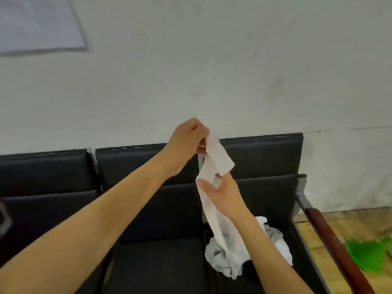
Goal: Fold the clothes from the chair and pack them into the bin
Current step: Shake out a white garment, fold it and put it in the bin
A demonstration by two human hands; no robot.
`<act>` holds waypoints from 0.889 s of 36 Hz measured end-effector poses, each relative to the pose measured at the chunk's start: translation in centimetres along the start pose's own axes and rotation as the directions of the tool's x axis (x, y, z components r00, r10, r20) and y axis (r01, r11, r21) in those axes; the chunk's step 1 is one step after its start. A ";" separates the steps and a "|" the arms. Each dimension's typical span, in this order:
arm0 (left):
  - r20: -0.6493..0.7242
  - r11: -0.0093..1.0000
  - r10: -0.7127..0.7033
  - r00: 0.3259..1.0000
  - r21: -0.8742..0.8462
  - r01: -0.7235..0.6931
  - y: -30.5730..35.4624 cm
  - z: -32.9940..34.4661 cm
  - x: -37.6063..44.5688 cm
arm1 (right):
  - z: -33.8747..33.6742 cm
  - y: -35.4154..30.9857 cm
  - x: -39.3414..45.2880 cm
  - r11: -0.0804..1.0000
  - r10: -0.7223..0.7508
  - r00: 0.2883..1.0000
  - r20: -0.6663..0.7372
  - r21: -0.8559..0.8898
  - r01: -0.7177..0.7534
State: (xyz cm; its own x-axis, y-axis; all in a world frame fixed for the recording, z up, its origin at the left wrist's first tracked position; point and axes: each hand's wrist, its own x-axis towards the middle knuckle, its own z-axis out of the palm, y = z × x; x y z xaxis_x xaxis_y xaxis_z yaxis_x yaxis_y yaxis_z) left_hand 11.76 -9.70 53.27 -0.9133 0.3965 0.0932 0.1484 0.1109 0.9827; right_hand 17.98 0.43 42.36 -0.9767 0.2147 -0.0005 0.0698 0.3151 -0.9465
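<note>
Left hand (188,141): pinches top of white cloth (214,187).
Right hand (222,192): grips cloth lower down.
Chair (165,209): black; clothes pile (233,255) under right hand.
Wall (212,71): pale, behind.

No text, label, brand, number or sign can be read anywhere in the view. The pale rectangular sheet (40,22) on the wall, up and to the left of the black padded chairs (148,209), is too blurred to show any writing.
</note>
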 end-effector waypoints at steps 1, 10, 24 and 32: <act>-0.048 0.999 0.040 0.998 0.029 -0.038 1.2 -2.6 -1.3 | 1.6 -2.1 -0.1 0.999 -0.008 1.000 0.007 -0.037 0.008; -0.335 0.990 0.097 0.937 -0.060 -0.124 4.1 -17.9 -6.7 | 9.6 -12.6 -0.5 0.978 -0.057 0.981 -0.186 0.186 0.092; 0.124 0.975 -0.018 0.992 0.224 -0.010 0.1 -28.1 -10.1 | 19.9 -25.9 0.6 0.913 -0.409 0.912 -0.038 -0.002 0.409; 0.100 0.982 -0.042 0.994 0.188 0.023 0.1 -30.3 -8.0 | 21.0 -24.7 0.4 0.898 -0.436 0.886 0.159 0.010 0.441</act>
State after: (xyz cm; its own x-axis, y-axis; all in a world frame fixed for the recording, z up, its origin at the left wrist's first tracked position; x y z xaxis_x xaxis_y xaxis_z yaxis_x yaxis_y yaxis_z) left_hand 7.60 -40.46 57.48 -0.8765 0.4802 0.0351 0.1959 0.2891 0.9370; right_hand 11.62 -26.63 58.96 -0.9276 -0.0941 0.3615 -0.3697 0.3685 -0.8529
